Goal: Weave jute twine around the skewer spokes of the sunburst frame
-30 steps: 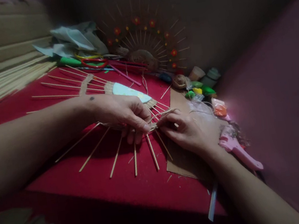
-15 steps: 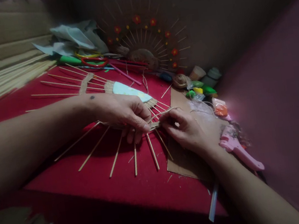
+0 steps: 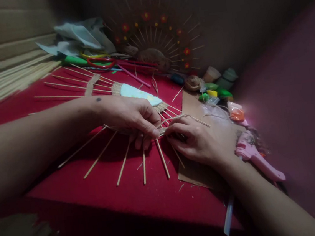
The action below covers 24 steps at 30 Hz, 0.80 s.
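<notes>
A fan-like frame of thin wooden sticks (image 3: 122, 164), woven through with twine, lies on the red cloth, its sticks spreading toward me and to the far left. A light-blue patterned panel (image 3: 138, 94) is fixed between woven bands on it. My left hand (image 3: 134, 117) is closed on the woven twine edge, thumb pressed down near the sticks. Close beside it, my right hand (image 3: 191, 136) pinches the same twine band, fingers bent over it. A loose strand of twine (image 3: 172, 118) runs between both hands. My fingers hide part of the weave.
On the right lie a pink glue gun (image 3: 257, 155), a glue stick (image 3: 229, 215), a cardboard piece (image 3: 192, 173) and a twine ball (image 3: 193, 83). Red-handled scissors (image 3: 100, 62) and grey-blue cloth (image 3: 83, 37) lie at the back, before a flowered stick fan (image 3: 149, 37). Many sticks (image 3: 10, 79) lie left.
My right hand has shifted slightly left along the band, closer to my left hand, its fingers folding over it. A stick now shows beyond its knuckles. The view has shifted slightly.
</notes>
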{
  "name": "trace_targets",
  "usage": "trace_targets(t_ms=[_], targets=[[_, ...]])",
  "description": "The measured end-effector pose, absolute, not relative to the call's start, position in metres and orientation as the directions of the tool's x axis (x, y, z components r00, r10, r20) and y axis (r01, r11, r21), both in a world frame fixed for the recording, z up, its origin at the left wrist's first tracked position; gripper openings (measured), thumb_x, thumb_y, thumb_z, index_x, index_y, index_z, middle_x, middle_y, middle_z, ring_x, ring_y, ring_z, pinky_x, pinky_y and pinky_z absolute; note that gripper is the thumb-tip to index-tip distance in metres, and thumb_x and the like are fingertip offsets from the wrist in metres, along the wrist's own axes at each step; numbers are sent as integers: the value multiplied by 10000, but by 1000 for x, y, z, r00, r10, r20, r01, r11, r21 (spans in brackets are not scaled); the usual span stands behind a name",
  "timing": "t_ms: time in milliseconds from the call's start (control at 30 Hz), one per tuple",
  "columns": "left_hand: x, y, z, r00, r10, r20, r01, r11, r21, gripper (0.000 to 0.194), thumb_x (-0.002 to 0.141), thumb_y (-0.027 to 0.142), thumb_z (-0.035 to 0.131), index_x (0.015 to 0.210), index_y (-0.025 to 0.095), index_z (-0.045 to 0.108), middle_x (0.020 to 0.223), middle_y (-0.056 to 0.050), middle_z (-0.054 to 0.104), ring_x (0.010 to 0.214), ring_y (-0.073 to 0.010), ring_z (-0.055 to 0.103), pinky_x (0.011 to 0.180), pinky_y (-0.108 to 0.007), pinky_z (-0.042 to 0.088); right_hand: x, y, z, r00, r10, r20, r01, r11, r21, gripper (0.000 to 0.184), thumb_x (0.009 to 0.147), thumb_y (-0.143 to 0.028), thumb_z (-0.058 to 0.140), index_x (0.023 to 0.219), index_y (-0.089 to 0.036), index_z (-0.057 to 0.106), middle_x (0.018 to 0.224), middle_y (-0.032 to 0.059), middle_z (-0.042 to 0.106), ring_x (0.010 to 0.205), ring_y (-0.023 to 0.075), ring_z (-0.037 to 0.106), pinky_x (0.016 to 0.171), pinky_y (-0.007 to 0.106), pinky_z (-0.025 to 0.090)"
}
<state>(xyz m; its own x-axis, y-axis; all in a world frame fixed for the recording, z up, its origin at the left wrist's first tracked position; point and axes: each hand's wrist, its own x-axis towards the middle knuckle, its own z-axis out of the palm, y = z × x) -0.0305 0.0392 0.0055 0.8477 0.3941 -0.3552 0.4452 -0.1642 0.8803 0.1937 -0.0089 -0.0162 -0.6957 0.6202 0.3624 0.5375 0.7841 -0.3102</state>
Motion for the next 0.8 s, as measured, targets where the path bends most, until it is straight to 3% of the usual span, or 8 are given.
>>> trace_targets(t_ms=[200,333,467,667,800], targets=[[-29,37,11,837,390,-384,438,-59,897,215,811,392,640,739,193,674,660,-23,670,558,-123,592,541,-210,464,194,-9,-16,-742,560,369,508,828,-236,77,824,-165,590,849,-171,662,865,73,671,838,182,589,790,321,480],[-27,36,13,842,371,-392,446,-67,893,212,820,381,632,758,186,685,650,-15,667,555,-106,587,552,-191,464,191,-13,-16,-719,609,336,583,791,-185,65,812,-207,602,857,-164,618,845,70,663,785,182,564,746,321,469],[-26,34,12,841,388,-376,439,-85,894,216,815,386,631,737,192,685,629,-16,660,528,-112,573,550,-212,480,187,-16,-19,-715,640,283,606,768,-206,126,816,-145,536,900,-160,628,947,97,659,868,198,576,793,333,469],[-25,26,22,851,447,-278,418,-255,872,197,796,374,656,715,203,714,573,-6,621,525,-125,553,537,-219,460,186,-15,-25,-692,659,296,630,751,-199,181,819,-128,494,919,-167,640,977,116,661,912,216,580,809,356,466],[-27,12,30,834,500,-232,457,-392,799,201,820,348,630,720,187,699,642,-8,637,616,-135,575,576,-213,452,187,-14,-26,-669,680,300,657,730,-190,167,802,-145,511,917,-161,631,926,107,646,803,195,553,728,328,459]])
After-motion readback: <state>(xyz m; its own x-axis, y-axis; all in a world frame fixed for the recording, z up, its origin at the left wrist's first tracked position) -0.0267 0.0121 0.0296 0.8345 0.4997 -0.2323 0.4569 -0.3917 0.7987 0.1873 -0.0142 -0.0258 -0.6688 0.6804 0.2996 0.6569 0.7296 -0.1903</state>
